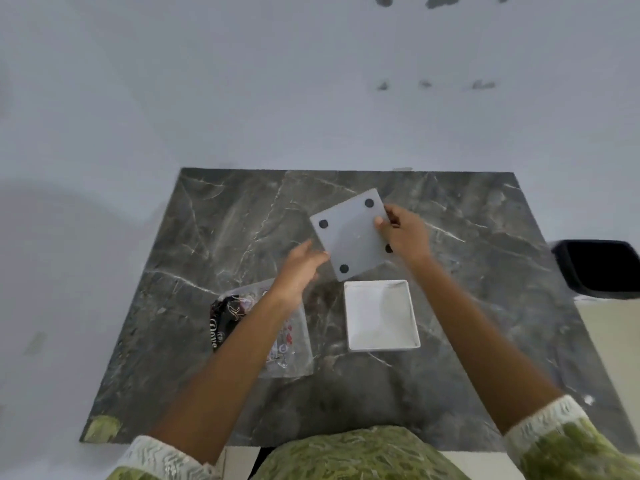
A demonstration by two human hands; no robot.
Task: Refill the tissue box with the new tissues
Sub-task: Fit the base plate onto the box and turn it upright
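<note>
My right hand (pixel 403 233) grips the right edge of a square grey base panel (pixel 349 237) with black round feet at its corners, held tilted above the dark marble table (pixel 242 216). My left hand (pixel 299 271) hovers with spread fingers just left of the panel's lower corner, apart from it or barely touching. The white square tissue box (pixel 381 315) sits open side up on the table, below the panel. A clear plastic tissue packet (pixel 273 323) with black and red print lies to the left, partly hidden under my left forearm.
A black bin (pixel 599 266) stands off the table's right edge. A white wall (pixel 277 98) runs along the table's far edge. Bare marble shows at the far left and far right of the table.
</note>
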